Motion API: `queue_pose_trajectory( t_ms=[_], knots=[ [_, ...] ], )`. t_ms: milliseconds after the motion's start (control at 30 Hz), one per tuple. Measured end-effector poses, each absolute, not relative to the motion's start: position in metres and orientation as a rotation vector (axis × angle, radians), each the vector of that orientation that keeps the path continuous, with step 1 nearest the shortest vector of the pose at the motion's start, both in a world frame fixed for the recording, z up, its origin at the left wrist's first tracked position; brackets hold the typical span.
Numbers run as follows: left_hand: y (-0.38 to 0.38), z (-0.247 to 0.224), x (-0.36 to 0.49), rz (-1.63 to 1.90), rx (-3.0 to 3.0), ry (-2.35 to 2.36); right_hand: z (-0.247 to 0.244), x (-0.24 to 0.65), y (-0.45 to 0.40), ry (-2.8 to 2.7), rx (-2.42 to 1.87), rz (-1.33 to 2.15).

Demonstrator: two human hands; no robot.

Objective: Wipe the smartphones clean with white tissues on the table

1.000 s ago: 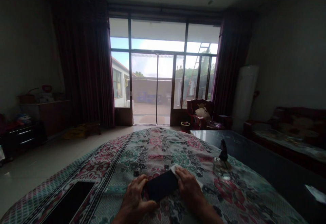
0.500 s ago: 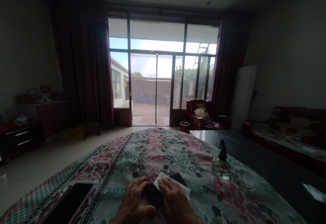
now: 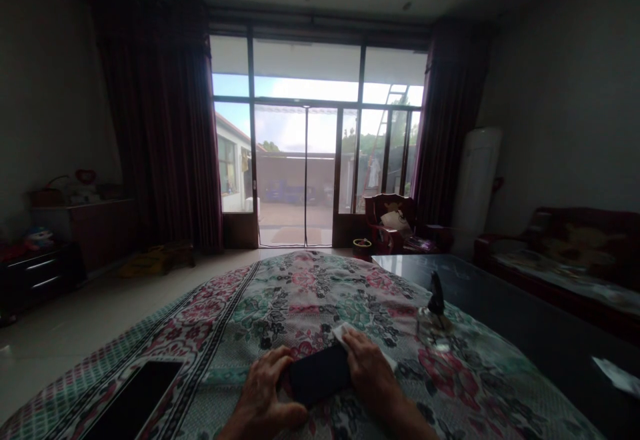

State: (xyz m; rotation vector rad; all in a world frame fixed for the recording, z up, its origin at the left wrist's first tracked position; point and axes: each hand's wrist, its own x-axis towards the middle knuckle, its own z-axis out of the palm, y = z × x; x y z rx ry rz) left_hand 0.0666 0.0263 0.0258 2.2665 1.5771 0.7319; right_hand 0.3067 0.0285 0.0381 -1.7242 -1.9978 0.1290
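A dark, flat, phone-shaped slab, seemingly a phone point(image 3: 320, 375), lies at a slant on the flowered cloth in front of me. My left hand point(image 3: 267, 390) grips its left end, thumb at the near edge and fingers at the far one. At the right end, my right hand point(image 3: 370, 367) presses a folded white wipe point(image 3: 341, 331) under its fingers; most of the wipe is hidden by the hand. A larger phone with a white frame point(image 3: 135, 400) lies dark-screened to the left. To the right stands a clear spray bottle point(image 3: 435, 323) with a black trigger head.
The flowered tablecloth point(image 3: 320, 280) drapes the rounded surface under my hands. A dark glossy table point(image 3: 480, 293) adjoins on the right, with a white paper or packet point(image 3: 617, 375) on it. Beyond are a wooden armchair point(image 3: 390, 220), a small bin point(image 3: 363, 247) and glass doors point(image 3: 295, 180).
My right hand has slid to the right with the white wipe, from the middle of the dark phone to its right end. More of the phone's face shows. My left hand has stayed put.
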Motion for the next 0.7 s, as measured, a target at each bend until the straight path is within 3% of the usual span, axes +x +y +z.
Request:
queue_pose_trajectory(
  t_ms=[400,700],
  knots=[
    [0.032,0.012,0.061,0.799,2.191,1.599,0.052,0.271,-0.001,-2.18,-1.687,0.19],
    [0.032,0.009,0.056,0.854,2.24,1.523,0.037,0.257,-0.003,-2.255,-1.408,0.287]
  ],
)
